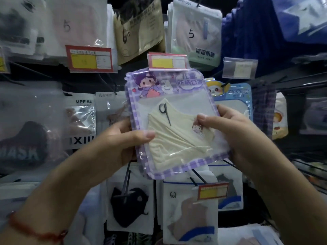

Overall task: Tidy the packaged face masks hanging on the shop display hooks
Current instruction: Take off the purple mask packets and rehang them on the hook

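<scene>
In the head view, one purple checked mask packet [174, 119] containing one cream mask [178, 137] is held in front of the display between two hands, just below one red and yellow price tag [167, 61]. The packet's left edge is pinched by the left hand [122, 140], thumb on the front. Its right edge is gripped by the right hand [228, 131], thumb on the front and fingers behind; one blue packet [233, 99] hangs directly behind.

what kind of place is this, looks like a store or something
Most likely a small shop's mask display. Packaged masks hang in rows on wire hooks, red-and-yellow price tags sit among them, and both hands hold a purple checked children's mask pack.
</scene>
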A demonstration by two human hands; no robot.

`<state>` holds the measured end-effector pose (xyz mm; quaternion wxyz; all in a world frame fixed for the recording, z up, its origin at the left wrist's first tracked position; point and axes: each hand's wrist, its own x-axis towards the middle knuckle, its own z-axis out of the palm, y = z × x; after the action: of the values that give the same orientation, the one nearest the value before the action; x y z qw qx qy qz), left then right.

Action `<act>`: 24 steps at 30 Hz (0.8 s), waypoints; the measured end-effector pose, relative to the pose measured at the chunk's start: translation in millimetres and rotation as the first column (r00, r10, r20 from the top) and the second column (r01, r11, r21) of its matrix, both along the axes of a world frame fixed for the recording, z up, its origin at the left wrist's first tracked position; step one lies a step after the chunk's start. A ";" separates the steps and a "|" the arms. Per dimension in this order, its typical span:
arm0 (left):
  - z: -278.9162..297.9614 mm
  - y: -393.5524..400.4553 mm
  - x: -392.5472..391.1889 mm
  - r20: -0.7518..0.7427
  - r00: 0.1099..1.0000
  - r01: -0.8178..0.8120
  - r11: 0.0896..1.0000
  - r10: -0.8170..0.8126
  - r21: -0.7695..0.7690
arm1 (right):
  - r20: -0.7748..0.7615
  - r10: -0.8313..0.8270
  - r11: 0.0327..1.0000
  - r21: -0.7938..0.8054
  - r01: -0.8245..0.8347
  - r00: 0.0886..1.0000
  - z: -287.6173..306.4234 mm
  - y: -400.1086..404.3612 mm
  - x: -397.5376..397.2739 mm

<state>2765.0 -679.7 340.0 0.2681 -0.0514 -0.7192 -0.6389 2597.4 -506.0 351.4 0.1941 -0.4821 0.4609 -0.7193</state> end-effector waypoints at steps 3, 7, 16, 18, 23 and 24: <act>11.7 6.1 -6.9 -0.029 0.998 -0.047 0.996 0.049 0.078 | -0.056 0.003 1.000 0.024 -0.001 0.998 2.7 7.9 1.3; 21.1 13.4 -16.8 -0.079 0.985 -0.140 0.980 0.152 0.144 | -0.068 0.000 0.996 0.085 0.006 0.998 -3.9 13.2 -2.5; 21.7 1.6 -18.8 0.076 0.959 -0.272 0.962 0.274 -0.036 | -0.160 -0.048 0.955 0.283 0.092 0.986 -22.8 28.8 -28.5; 22.1 2.5 -19.4 0.136 0.939 -0.294 0.942 0.316 -0.161 | -0.200 -0.043 0.933 0.343 0.111 0.979 -27.3 31.9 -34.0; 20.3 17.3 -32.1 0.025 0.903 -0.392 0.846 0.429 -0.363 | -0.293 -0.118 0.935 0.289 0.206 0.949 -30.6 32.3 -36.6; 19.7 21.5 -35.6 -0.003 0.899 -0.403 0.826 0.437 -0.394 | -0.345 -0.166 0.944 0.216 0.250 0.924 -28.9 32.0 -35.8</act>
<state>2729.4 -658.2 359.7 0.3550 0.0847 -0.8349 -0.4121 2561.6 -474.0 322.5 0.0986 -0.5118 0.6243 -0.5819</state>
